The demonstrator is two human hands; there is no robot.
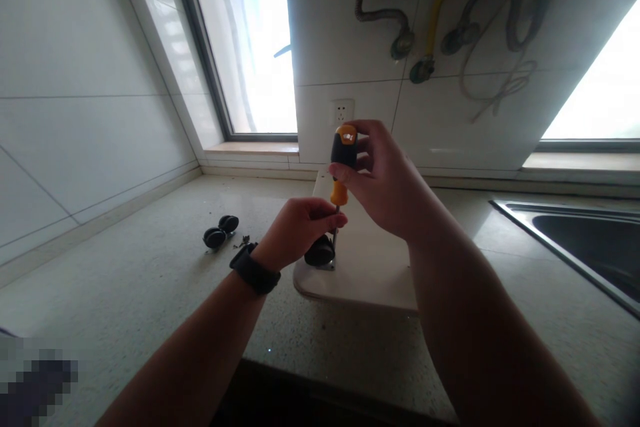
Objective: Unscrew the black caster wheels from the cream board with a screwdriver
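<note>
My right hand [373, 177] is wrapped round the orange and black handle of a screwdriver [345, 150], held upright with its shaft pointing down. The fingers of my left hand [305, 223] pinch the shaft just below the handle. Under them a black caster wheel [320, 251] with a metal mounting plate sits at the near left corner of a pale board [370, 280]. The shaft's tip reaches down beside the wheel, at the plate; the screw there is too small to make out. My forearms cover part of the board.
Two loose black casters [215, 237] lie on the speckled countertop [165, 280] to the left, beside a small pile of screws [244, 241]. A metal sink [575, 240] is at the right. Behind are a wall socket [343, 111], pipes and windows.
</note>
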